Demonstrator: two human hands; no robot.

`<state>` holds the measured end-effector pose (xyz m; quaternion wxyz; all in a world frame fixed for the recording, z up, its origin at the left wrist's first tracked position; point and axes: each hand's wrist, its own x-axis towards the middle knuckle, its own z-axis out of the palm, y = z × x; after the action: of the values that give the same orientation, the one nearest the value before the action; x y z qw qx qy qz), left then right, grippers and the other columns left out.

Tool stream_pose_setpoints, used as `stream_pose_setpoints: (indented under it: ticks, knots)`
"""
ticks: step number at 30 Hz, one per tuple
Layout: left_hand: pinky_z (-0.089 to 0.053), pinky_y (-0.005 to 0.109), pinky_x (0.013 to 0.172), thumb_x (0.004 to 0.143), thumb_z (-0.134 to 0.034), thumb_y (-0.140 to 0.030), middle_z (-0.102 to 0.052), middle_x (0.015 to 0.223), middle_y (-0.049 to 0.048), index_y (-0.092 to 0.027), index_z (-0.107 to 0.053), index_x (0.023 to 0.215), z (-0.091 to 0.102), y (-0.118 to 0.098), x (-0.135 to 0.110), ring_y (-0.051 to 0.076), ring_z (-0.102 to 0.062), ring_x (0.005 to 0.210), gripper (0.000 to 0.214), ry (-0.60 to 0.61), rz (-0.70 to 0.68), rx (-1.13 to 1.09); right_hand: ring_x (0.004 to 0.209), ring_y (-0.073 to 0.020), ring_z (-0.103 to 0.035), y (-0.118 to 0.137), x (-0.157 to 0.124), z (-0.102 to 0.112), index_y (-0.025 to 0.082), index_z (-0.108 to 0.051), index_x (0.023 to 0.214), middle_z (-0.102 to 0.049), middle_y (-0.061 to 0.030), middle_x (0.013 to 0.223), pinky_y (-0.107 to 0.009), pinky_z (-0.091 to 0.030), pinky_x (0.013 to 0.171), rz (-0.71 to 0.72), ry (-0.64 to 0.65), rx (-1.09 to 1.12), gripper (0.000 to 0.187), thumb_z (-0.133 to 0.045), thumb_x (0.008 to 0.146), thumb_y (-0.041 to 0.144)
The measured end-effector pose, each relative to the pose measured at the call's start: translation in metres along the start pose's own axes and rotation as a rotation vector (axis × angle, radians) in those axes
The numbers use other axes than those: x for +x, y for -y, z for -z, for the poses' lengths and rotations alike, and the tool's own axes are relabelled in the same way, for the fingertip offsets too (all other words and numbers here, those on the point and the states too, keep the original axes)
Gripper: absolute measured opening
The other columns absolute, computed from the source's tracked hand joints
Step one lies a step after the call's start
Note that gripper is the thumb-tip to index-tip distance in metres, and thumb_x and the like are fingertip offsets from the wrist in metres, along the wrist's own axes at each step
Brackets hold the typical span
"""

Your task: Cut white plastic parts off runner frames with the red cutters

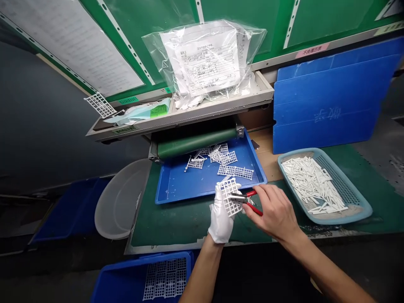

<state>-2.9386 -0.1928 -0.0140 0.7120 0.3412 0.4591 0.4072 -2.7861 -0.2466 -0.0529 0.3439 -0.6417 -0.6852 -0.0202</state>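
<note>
My left hand [220, 221], in a white glove, is closed on a white plastic grid piece [230, 190] held tilted over the front edge of the blue tray. My bare right hand [275, 209] grips red-handled nippers [254, 208]. Their metal jaws lie against the face of the grid; whether they touch a strand I cannot tell. In the blue tray [179, 188] several similar white grids [223, 154] lie in a loose pile, beneath the end of a green conveyor belt [197, 143].
A light-blue basket [355, 206] with many white sticks stands at the right on the green table [164, 229]. Below the front edge, a blue bin [110, 275] contains more grids. A shelf [189, 114] carries bagged papers [208, 63]. Blue boards [328, 101] lean behind the basket.
</note>
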Motion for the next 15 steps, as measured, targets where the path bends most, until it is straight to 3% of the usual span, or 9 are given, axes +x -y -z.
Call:
stream_pose_setpoints:
  ticks: [3, 5, 8, 10, 12, 15]
  knots:
    - [-0.055, 0.032, 0.053, 0.093, -0.038, -0.070, -0.071, 0.081, 0.0110, -0.011, -0.071, 0.104, 0.002, 0.004, -0.008, 0.020, -0.065, 0.061, 0.069, 0.145, 0.215, -0.063, 0.105, -0.0329, -0.055, -0.018, 0.005, 0.015, 0.006, -0.060, 0.119, -0.062, -0.0192, 0.112, -0.046, -0.045, 0.091, 0.194, -0.036, -0.088, 0.054, -0.058, 0.092, 0.052]
    - [-0.053, 0.033, 0.051, 0.095, -0.037, -0.068, -0.069, 0.076, 0.0102, -0.010, -0.069, 0.101, 0.002, 0.007, -0.012, 0.019, -0.062, 0.054, 0.067, 0.254, 0.347, -0.076, 0.107, -0.0350, -0.054, -0.034, 0.010, 0.029, 0.004, -0.060, 0.120, -0.061, -0.0208, 0.114, -0.050, -0.045, 0.094, 0.368, -0.044, -0.132, 0.060, -0.058, 0.090, 0.055]
    - [-0.057, 0.037, 0.064, 0.097, -0.036, -0.063, -0.071, 0.083, 0.0121, -0.010, -0.066, 0.107, -0.004, 0.010, -0.011, 0.023, -0.068, 0.066, 0.062, 0.442, 0.593, -0.116, 0.105, -0.0354, -0.054, -0.058, 0.013, 0.053, 0.002, -0.062, 0.116, -0.060, -0.0215, 0.112, -0.052, -0.045, 0.094, 0.594, -0.009, -0.176, 0.066, -0.056, 0.089, 0.062]
    - [-0.056, 0.042, 0.077, 0.098, -0.035, -0.062, -0.072, 0.092, 0.0146, -0.009, -0.064, 0.110, -0.014, 0.013, -0.006, 0.026, -0.069, 0.079, 0.062, 0.541, 0.727, -0.158, 0.102, -0.0341, -0.055, -0.070, 0.010, 0.069, 0.002, -0.064, 0.112, -0.061, -0.0203, 0.108, -0.051, -0.048, 0.091, 0.663, 0.023, -0.214, 0.066, -0.054, 0.091, 0.063]
    - [-0.054, 0.041, 0.083, 0.095, -0.035, -0.067, -0.071, 0.093, 0.0146, -0.009, -0.064, 0.102, -0.028, 0.020, 0.000, 0.026, -0.069, 0.084, 0.065, 0.545, 0.771, -0.167, 0.100, -0.0331, -0.055, -0.080, 0.005, 0.082, 0.004, -0.064, 0.111, -0.061, -0.0194, 0.106, -0.050, -0.049, 0.089, 0.680, 0.046, -0.261, 0.064, -0.051, 0.093, 0.063]
    - [-0.054, 0.037, 0.076, 0.086, -0.038, -0.080, -0.068, 0.081, 0.0100, -0.013, -0.062, 0.088, -0.055, 0.038, 0.007, 0.023, -0.066, 0.073, 0.071, 0.495, 0.829, -0.046, 0.102, -0.0333, -0.056, -0.095, -0.003, 0.098, 0.005, -0.064, 0.111, -0.061, -0.0194, 0.106, -0.051, -0.049, 0.089, 0.701, 0.061, -0.315, 0.064, -0.047, 0.095, 0.064]
